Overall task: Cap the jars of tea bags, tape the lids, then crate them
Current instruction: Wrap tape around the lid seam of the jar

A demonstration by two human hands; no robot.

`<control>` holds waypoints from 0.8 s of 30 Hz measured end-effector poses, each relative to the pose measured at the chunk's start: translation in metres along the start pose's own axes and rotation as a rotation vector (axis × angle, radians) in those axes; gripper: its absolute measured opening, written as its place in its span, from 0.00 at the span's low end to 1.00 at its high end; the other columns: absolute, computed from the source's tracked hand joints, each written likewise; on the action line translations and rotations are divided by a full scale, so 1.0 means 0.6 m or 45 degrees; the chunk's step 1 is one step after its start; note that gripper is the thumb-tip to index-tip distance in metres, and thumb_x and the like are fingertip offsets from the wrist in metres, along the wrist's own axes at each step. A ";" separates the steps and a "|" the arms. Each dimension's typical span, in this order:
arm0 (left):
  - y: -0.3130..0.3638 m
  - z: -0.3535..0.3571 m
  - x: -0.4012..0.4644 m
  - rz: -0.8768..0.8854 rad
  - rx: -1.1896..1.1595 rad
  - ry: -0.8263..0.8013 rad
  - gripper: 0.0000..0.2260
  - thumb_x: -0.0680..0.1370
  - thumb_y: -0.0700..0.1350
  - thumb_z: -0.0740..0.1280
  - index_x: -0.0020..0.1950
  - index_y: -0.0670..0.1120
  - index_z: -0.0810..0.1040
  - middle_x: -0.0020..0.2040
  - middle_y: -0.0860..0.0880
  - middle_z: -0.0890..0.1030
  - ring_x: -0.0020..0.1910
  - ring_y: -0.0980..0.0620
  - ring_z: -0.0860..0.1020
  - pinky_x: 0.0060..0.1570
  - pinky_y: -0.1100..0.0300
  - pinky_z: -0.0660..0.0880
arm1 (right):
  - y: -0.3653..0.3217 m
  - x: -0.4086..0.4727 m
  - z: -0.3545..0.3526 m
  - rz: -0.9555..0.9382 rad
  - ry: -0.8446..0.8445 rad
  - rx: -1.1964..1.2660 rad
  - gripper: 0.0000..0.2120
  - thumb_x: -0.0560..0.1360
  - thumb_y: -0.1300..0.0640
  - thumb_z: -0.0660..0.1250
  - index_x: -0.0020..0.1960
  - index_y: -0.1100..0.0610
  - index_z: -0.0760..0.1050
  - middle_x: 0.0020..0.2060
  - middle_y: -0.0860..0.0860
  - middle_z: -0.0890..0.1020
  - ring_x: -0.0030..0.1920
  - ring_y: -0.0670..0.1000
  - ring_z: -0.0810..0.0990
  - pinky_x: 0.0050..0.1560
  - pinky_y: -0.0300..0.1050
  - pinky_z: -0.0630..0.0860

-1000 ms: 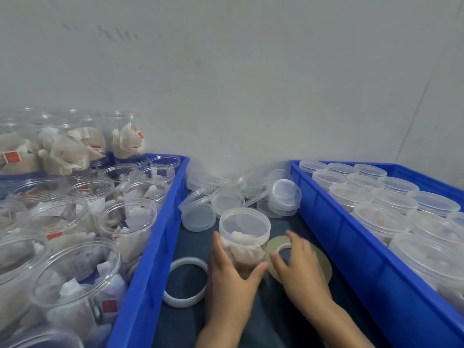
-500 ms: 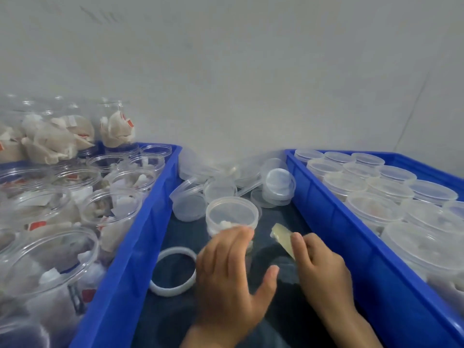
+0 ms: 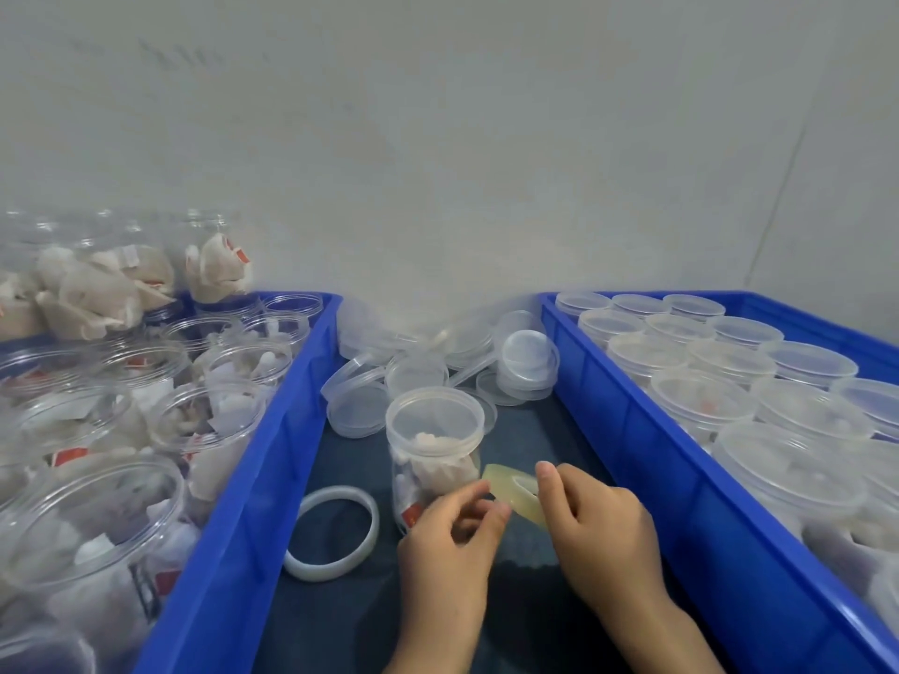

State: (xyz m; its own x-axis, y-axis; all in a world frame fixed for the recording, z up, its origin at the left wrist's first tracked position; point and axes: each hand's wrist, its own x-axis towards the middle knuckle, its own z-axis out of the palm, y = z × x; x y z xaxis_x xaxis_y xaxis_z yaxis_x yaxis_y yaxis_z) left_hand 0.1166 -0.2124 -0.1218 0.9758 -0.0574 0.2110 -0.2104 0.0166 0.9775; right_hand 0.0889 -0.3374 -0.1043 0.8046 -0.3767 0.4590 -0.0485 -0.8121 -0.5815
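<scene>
Here, tape roll point(image 3: 515, 493) sits in both hands' grip beside capped jar point(image 3: 434, 445).

Soft even light, slight overall blur, wide-angle bending at the edges.

Small packing workstation: deep blue plastic crates point(image 3: 272, 430) at frame left and right, full of clear tea-bag jars point(image 3: 219, 420), against bare grey wall point(image 3: 438, 163).
</scene>
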 end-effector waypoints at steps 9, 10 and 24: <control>0.008 -0.021 0.011 0.043 0.012 0.103 0.10 0.70 0.35 0.74 0.38 0.52 0.82 0.37 0.55 0.84 0.37 0.60 0.80 0.40 0.70 0.74 | -0.002 -0.001 -0.003 0.021 0.006 -0.060 0.22 0.77 0.43 0.53 0.33 0.57 0.71 0.26 0.52 0.74 0.30 0.53 0.74 0.35 0.52 0.72; 0.008 -0.024 0.012 0.032 0.006 0.091 0.10 0.70 0.36 0.74 0.39 0.52 0.82 0.37 0.56 0.84 0.37 0.60 0.80 0.41 0.69 0.75 | -0.002 0.000 -0.003 0.024 0.008 -0.060 0.22 0.77 0.43 0.53 0.33 0.57 0.71 0.26 0.52 0.74 0.30 0.52 0.74 0.35 0.52 0.73; 0.015 -0.022 0.009 -0.292 -0.056 -0.086 0.06 0.73 0.42 0.71 0.36 0.45 0.83 0.33 0.47 0.83 0.30 0.58 0.77 0.29 0.66 0.73 | -0.003 -0.002 -0.005 -0.062 -0.070 -0.099 0.20 0.77 0.45 0.53 0.33 0.55 0.71 0.26 0.51 0.74 0.29 0.51 0.73 0.34 0.51 0.72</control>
State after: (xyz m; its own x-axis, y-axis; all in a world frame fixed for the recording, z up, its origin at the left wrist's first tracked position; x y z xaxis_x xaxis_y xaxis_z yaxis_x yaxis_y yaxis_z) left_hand 0.1209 -0.1993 -0.1120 0.9912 -0.1313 -0.0154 0.0207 0.0391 0.9990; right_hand 0.0863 -0.3366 -0.1019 0.8381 -0.3128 0.4469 -0.0526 -0.8618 -0.5045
